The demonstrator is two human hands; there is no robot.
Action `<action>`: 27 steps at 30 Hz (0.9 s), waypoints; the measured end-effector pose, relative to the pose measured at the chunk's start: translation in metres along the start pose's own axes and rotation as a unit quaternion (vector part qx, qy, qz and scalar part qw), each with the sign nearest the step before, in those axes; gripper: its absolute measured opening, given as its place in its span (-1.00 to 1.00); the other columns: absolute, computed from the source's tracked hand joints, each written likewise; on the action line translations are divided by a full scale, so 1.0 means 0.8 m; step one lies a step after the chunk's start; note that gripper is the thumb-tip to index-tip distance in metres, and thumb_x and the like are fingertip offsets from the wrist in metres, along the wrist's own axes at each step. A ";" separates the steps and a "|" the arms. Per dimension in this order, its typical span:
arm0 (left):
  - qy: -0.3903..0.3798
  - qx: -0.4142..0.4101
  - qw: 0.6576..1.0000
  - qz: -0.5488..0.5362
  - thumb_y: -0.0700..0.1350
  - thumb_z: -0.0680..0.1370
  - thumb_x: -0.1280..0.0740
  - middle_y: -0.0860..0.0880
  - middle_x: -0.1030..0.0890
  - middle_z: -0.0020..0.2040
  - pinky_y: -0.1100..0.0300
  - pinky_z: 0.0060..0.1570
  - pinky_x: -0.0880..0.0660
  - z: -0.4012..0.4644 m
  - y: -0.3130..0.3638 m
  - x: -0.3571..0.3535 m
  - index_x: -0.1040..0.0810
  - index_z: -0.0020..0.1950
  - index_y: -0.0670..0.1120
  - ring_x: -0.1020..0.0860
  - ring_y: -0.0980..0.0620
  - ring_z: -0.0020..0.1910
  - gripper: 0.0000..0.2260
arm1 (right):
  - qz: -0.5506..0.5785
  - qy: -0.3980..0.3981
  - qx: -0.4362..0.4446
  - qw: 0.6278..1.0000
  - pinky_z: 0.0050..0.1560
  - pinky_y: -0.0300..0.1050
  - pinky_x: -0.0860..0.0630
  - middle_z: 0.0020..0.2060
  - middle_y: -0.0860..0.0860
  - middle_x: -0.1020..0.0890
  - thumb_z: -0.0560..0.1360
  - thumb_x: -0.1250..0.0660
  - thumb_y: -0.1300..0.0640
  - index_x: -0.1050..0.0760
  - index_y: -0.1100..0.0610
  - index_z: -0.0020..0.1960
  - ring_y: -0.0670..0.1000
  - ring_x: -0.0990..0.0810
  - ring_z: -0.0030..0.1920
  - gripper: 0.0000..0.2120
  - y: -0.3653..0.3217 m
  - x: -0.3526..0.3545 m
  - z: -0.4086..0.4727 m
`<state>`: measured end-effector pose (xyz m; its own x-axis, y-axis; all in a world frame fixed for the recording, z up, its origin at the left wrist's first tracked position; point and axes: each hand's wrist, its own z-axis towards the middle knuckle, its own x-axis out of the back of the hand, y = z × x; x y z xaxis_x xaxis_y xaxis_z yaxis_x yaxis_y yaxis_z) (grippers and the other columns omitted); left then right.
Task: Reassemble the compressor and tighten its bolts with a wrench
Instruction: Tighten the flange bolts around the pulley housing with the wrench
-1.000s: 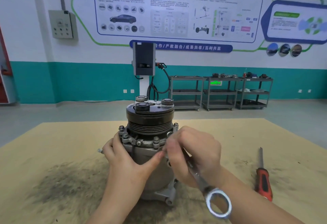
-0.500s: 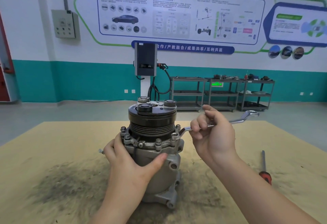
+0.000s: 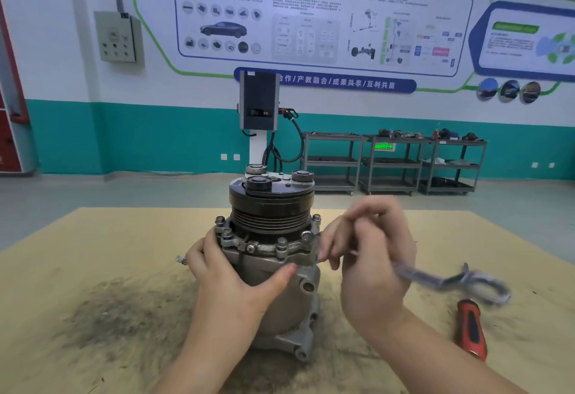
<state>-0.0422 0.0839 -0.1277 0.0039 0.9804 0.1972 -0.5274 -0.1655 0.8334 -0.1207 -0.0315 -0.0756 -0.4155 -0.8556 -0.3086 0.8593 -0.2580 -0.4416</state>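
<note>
grimy silver compressor (image 3: 273, 272) upright with black pulley on top, left grip (image 3: 230, 272) clasping its body, right grip (image 3: 370, 256) clenched round blurry wrench (image 3: 448, 280), dusty tan desk (image 3: 93, 269), teal-striped workshop wall (image 3: 124, 135)

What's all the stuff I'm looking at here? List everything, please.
compressor: one, grey body with black pulley, upright at table centre
bolts: several, silver, around the compressor's flange
wrench: one, silver, blurred, right of the compressor
screwdriver: one, red and black handle, lying at table right
table: one, tan, with dark smudges
shelving carts: three, grey, by the far wall
charging unit: one, dark, on a white post
control box: one, grey, on the wall
left hand: grips the compressor body
right hand: holds the wrench
</note>
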 end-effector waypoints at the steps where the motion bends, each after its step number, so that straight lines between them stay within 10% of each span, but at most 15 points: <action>1: 0.002 -0.002 1.000 0.001 0.36 0.06 -0.43 0.18 -0.11 0.16 0.33 0.13 -0.21 0.000 -0.001 -0.001 -0.16 0.50 -0.01 -0.20 0.42 -0.02 0.10 | -0.068 -0.040 0.035 0.996 -0.49 -0.24 -0.37 -0.52 -0.09 -0.46 0.52 -0.08 0.28 -0.46 0.09 -0.11 0.02 -0.48 -0.53 -0.79 -0.003 -0.004 -0.005; 5: 0.002 -0.007 1.000 -0.002 0.28 0.12 -0.50 0.15 -0.13 0.19 0.32 0.16 -0.20 0.001 -0.004 -0.002 -0.16 0.51 -0.01 -0.20 0.41 0.00 0.05 | -0.109 -0.054 0.045 0.992 -0.52 -0.14 -0.45 -0.50 -0.06 -0.49 0.54 -0.10 0.27 -0.40 0.10 -0.05 0.02 -0.52 -0.51 -0.86 -0.017 -0.012 0.000; 12: -0.003 -0.001 1.000 0.016 0.41 0.05 -0.38 0.23 -0.09 0.12 0.32 0.14 -0.21 0.000 0.001 0.001 -0.15 0.50 0.02 -0.20 0.40 -0.02 0.09 | 0.153 0.172 -0.269 0.935 -0.58 -0.27 -0.24 -0.58 0.02 -0.31 0.54 0.01 0.37 -0.34 0.17 -0.10 0.02 -0.35 -0.61 -0.80 -0.001 0.014 0.040; 20: -0.017 -0.004 1.000 0.003 0.46 0.01 -0.32 0.26 -0.08 0.09 0.42 0.12 -0.18 -0.002 0.003 0.005 -0.13 0.48 0.05 -0.21 0.39 0.00 0.10 | 0.275 0.133 -0.409 0.860 -0.65 -0.31 -0.21 -0.58 -0.03 -0.24 0.53 0.01 0.32 -0.34 0.15 -0.16 -0.07 -0.27 -0.61 -0.80 0.013 0.023 0.052; 27: -0.022 -0.010 1.000 0.007 0.48 0.02 -0.30 0.26 -0.09 0.12 0.39 0.15 -0.18 -0.001 0.001 0.004 -0.12 0.50 0.02 -0.18 0.40 0.04 0.13 | 0.231 0.132 -0.296 0.917 -0.62 -0.30 -0.18 -0.59 -0.02 -0.24 0.51 0.03 0.34 -0.41 0.12 -0.26 -0.05 -0.25 -0.62 -0.68 0.009 0.018 0.036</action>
<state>-0.0437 0.0873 -0.1266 0.0338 0.9720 0.2327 -0.5447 -0.1773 0.8197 -0.1119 -0.0589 -0.0590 -0.1731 -0.6530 -0.7373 0.6815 0.4611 -0.5684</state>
